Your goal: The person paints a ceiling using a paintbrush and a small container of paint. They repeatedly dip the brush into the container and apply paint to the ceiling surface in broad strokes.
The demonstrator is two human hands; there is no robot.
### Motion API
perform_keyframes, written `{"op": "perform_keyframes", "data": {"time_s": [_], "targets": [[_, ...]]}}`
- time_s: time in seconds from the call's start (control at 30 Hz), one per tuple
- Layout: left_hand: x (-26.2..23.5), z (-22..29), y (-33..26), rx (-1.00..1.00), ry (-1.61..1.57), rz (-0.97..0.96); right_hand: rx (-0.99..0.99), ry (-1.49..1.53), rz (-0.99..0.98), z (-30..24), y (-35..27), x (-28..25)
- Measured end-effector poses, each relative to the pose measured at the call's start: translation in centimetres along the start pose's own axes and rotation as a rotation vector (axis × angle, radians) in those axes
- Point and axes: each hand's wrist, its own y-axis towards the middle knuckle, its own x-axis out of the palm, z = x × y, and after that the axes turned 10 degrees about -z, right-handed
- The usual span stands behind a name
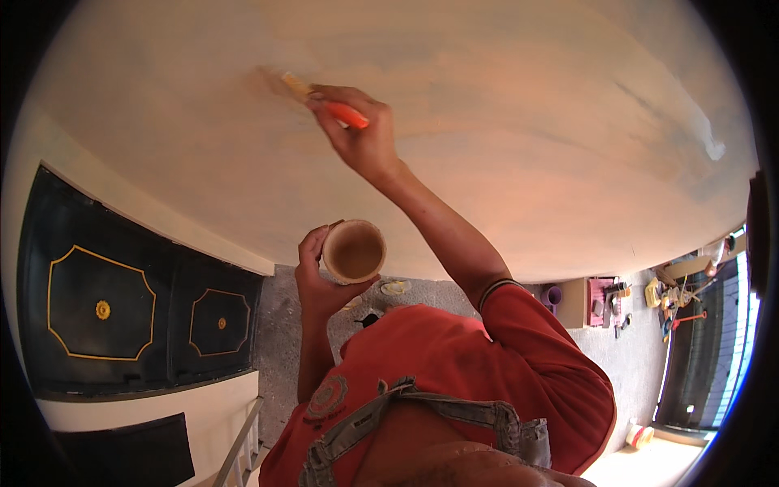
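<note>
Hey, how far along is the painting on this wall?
Most of the wall already carries an uneven, streaky peach wash. In hand now: the right hand presses an orange-handled brush against the wall upper left, while the left hand holds a cup of tan paint. Left: greyish patches near the brush and a pale streak at far right.
</note>
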Motion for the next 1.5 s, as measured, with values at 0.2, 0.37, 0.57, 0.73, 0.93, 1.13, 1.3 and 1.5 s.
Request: {"op": "perform_keyframes", "data": {"time_s": [0.2,0.37,0.57,0.73,0.93,1.13,1.3,1.5], "targets": [[-0.4,0.5,-0.1,0.019,-0.004,0.031,0.117,-0.061,0.085,-0.5,-2.4,-8.9],[-0.2,0.3,0.8,0.068,-0.040,-0.015,0.219,-0.171,0.189,-3.0,-4.7,-17.5],[0.6,0.4,2.3,0.149,-0.073,-0.128,0.320,-0.226,0.393,-3.8,-7.7,-28.3],[1.4,-1.1,2.5,0.217,-0.087,-0.219,0.276,-0.109,0.513,-3.6,-10.6,-38.6],[2.1,-1.4,2.8,0.259,-0.083,-0.303,0.220,-0.061,0.533,-4.9,-12.8,-49.2],[3.0,-2.0,2.9,0.276,-0.092,-0.348,0.221,-0.181,0.538,-5.6,-15.1,-57.9],[2.6,-2.6,2.7,0.293,-0.036,-0.340,0.263,-0.276,0.593,-7.2,-15.5,-60.6],[3.3,-2.7,2.4,0.264,-0.083,-0.332,0.232,-0.494,0.697,-8.4,-16.7,-63.8]]}}
